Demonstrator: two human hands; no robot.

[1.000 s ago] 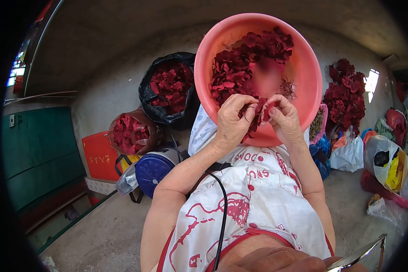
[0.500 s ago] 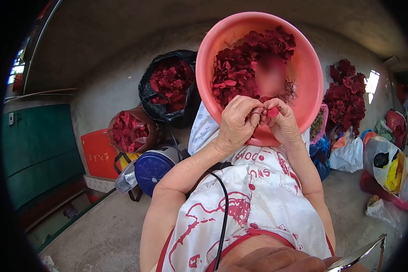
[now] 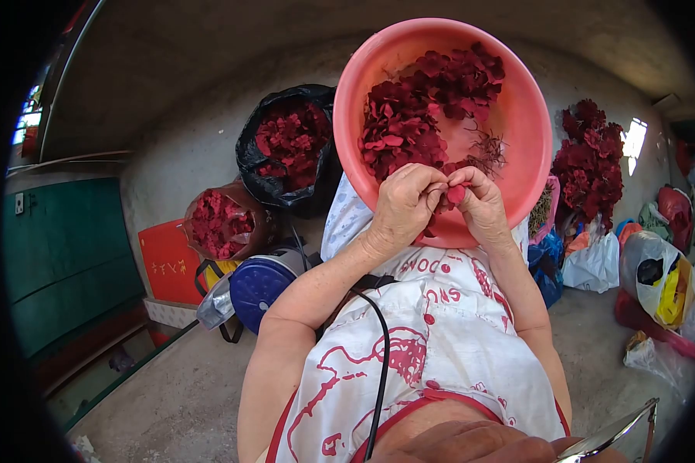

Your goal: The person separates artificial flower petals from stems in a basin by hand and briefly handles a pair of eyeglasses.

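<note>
A basin (image 3: 525, 100) holding petals (image 3: 409, 116) lies before both hands, bags (image 3: 286, 147) to its left.

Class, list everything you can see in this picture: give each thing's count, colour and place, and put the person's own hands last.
basin: one, pink, on the lap, holding dark red petals
red flower piece: one, pinched between both hands
black bag: one, left of basin, full of red flowers
brown bag: one, below it, red flowers
flower heap: one, dark red, right
blue drum: one, on floor
apron: one, white with red print
left hand: one, at basin's near rim
right hand: one, beside it
</note>
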